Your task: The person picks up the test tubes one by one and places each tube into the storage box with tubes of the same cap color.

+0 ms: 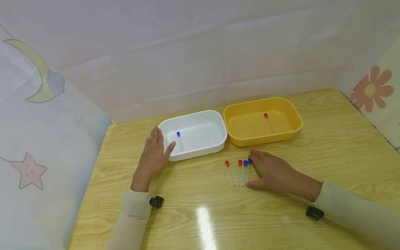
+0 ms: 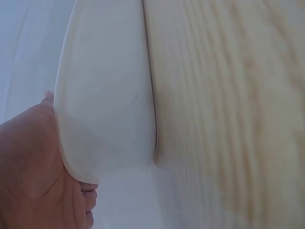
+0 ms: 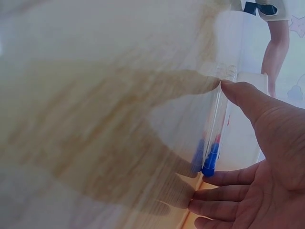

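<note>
My left hand (image 1: 154, 153) holds the near left corner of a white tray (image 1: 198, 145), thumb over the rim and fingers along the outer side. Inside that tray lies a clear tube with a blue cap (image 1: 178, 134). On the table, my right hand (image 1: 273, 171) spans the rightmost of several thin capped tubes lengthwise. In the right wrist view its thumb tip is right at the tube's clear end, and its index fingertip is at the blue cap (image 3: 209, 164). Left of this tube lie another blue-capped tube (image 1: 245, 164) and two red-capped ones (image 1: 240, 163).
A yellow tray (image 1: 263, 140) stands at the right of the white one, their ends close together. It contains a red-capped tube (image 1: 266, 115). Both trays are near the table's back edge, in front of a pale printed backdrop (image 1: 180, 63).
</note>
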### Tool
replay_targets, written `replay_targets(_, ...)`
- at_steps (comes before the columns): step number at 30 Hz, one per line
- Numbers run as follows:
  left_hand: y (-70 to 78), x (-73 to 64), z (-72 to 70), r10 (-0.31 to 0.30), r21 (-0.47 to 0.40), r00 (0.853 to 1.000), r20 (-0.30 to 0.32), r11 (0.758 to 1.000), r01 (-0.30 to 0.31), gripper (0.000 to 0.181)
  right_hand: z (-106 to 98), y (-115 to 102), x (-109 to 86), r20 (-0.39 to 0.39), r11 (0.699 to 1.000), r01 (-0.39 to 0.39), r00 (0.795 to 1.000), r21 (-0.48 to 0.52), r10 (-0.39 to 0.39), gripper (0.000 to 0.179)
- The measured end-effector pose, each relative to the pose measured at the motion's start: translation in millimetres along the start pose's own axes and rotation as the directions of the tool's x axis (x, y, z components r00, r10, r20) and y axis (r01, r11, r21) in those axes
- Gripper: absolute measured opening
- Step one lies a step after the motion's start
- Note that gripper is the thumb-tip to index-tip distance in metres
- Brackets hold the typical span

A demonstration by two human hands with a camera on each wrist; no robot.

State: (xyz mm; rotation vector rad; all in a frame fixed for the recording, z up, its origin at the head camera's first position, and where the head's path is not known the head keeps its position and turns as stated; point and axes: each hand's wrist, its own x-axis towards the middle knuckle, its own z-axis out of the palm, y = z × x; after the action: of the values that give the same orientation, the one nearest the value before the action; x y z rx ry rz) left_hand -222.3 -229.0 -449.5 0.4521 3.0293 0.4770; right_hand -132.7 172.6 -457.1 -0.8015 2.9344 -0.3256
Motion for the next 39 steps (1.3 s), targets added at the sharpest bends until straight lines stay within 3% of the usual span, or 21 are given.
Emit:
replay_targets(8, 1.3, 0.2, -1.4, -0.012, 0.080, 1.000, -0.015, 0.997, 0.013, 0.092, 0, 0, 0.9, -0.008, 1.000, 0.008, 1.000, 0.003, -0.008, 0.096)
replay_targets(26, -1.1, -6.6, -1.9, -0.013, 0.046, 1.000, -0.013, 0.999, 0.014, 0.092, -13, -1, -2.0, -0.014, 0.998, -0.031, 0.999, 0.052, 0.032, 0.093)
replay_targets(32, 1.1, -4.8, -2.0, -0.015, 0.048, 1.000, 0.000, 0.999, 0.015, 0.091, -23, 1, 0.1, -0.032, 1.000, 0.009, 0.999, 0.027, -0.008, 0.094)
replay_targets(39, 3.4, -1.4, -2.0, -0.009, 0.042, 1.000, 0.001, 0.999, 0.009, 0.091, -37, -2, 2.8, -0.134, 0.995, 0.097, 0.987, 0.021, -0.093, 0.094)
